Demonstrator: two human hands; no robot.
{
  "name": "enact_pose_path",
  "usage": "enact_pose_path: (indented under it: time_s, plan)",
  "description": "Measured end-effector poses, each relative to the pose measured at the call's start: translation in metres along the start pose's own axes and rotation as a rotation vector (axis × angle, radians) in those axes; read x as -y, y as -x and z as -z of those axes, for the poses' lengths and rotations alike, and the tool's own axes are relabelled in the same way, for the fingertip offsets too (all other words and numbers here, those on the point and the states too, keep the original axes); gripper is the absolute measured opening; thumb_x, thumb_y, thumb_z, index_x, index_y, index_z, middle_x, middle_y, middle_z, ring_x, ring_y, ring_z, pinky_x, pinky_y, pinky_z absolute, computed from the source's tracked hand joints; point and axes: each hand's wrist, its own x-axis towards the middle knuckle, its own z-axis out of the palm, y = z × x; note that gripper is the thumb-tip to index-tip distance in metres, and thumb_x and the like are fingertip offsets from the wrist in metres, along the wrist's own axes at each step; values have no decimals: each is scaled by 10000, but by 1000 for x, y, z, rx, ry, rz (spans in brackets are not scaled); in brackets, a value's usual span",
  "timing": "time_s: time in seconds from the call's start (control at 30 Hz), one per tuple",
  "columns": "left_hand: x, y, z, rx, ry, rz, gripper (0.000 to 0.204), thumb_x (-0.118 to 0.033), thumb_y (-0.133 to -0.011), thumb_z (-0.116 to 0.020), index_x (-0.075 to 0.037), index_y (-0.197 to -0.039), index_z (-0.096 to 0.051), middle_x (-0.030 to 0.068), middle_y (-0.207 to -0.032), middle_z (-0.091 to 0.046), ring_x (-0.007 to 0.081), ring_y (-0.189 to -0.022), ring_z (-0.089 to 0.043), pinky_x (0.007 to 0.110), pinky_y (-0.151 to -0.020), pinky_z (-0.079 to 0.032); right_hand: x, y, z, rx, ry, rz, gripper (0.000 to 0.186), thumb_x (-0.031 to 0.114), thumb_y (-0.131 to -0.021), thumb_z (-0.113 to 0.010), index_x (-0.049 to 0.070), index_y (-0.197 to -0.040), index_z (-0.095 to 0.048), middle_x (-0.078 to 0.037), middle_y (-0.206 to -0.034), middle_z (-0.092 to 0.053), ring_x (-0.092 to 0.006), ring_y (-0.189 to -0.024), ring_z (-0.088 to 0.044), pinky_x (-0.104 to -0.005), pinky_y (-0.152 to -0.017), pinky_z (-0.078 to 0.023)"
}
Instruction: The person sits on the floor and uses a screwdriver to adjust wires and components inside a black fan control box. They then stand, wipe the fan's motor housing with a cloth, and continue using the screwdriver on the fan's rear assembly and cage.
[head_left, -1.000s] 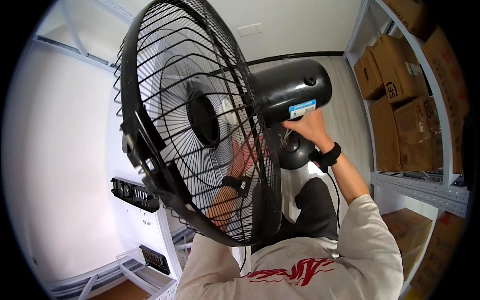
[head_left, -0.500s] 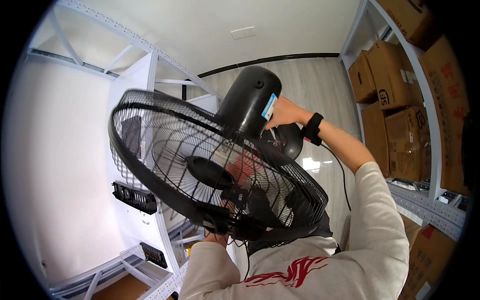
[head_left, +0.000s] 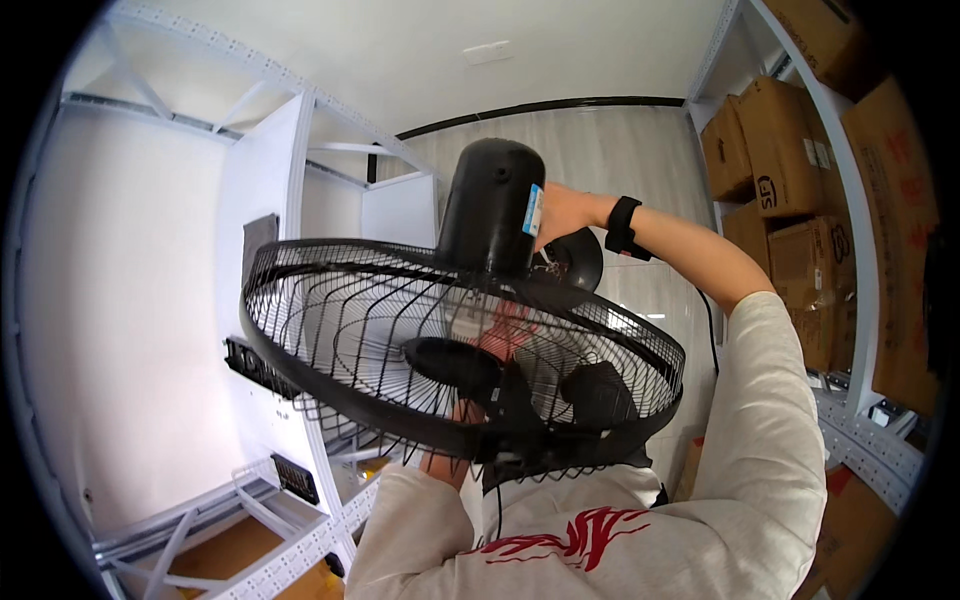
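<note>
Black fan head (head_left: 450,362) swung until its motor housing (head_left: 492,200) points away from the shirt (head_left: 610,540), above the round base (head_left: 580,262), so hands likely work half-blind: right hand (head_left: 570,214) curled at housing, left hand (head_left: 508,328) behind grille (head_left: 335,310), fingertips hidden, can't tell either closure.

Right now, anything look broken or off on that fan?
Possibly: I can make out no blades inside the black fan cage. The left hand shows through it, so the fan looks incomplete, though the cluttered view makes that hard to confirm. No clear breakage stands out.
</note>
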Motion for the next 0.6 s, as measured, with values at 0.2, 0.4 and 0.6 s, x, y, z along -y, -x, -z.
enact_pose_path:
  time_s: [0.2,0.4,0.6]
  plan:
    - [17,18,-1,4,3,-45,555,-542,-976,-420,-79,-1266,-517,144,-1350,-499,298,-1238,-463,564,-1002,-401,16,8,8,222,306,-260,649,525,-693,-803,91,-1152,-655,-216,-998,-692,-384,-930,-660,-435,-815,-521]
    - [26,33,-7,12,-40,-94,491,-495,-983,-452,-75,-1226,-530,131,-1311,-523,278,-1199,-486,534,-992,-419,37,48,28,83,331,-224,574,468,-836,-713,196,-1315,-551,-180,-1092,-700,-360,-1027,-665,-452,-875,-524]
    - [4,39,5,-25,-290,-221,427,-447,-990,-483,-72,-1186,-544,118,-1273,-546,258,-1160,-508,505,-982,-438,70,94,68,3,384,-497,390,422,-915,-645,39,-977,-680,-169,-942,-706,-333,-820,-677,-427,-733,-510]
